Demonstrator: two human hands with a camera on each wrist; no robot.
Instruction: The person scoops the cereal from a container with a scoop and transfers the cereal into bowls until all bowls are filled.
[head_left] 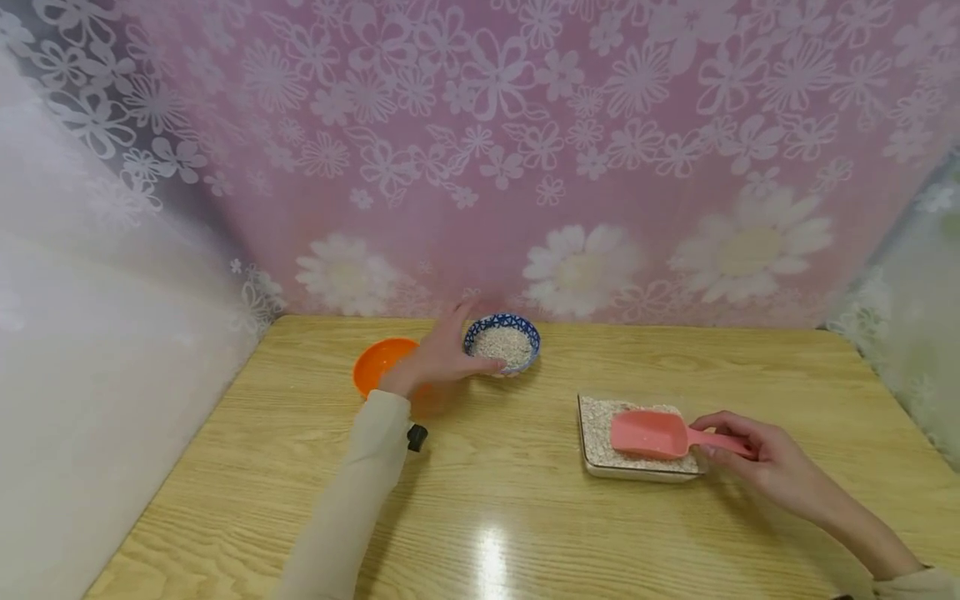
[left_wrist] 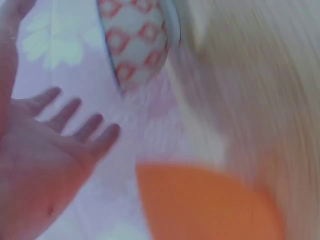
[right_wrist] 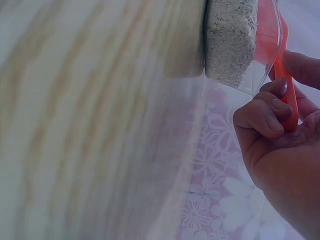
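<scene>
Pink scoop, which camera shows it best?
Head view: the pink scoop shows nearly whole, its handle partly covered by the right hand. The right wrist view shows the handle and part of the rest; the left wrist view, none.

A table (head_left: 510, 475) with a light wood grain is seen, and a bright glare (head_left: 491, 557) is reflected in its near part. Its far edge is backed by a pink backdrop (head_left: 420, 192), by which white outlined flowers and, lower down, large daisies (head_left: 581, 268) are shown. Both sides are flanked by paler panels (head_left: 112, 333).
</scene>
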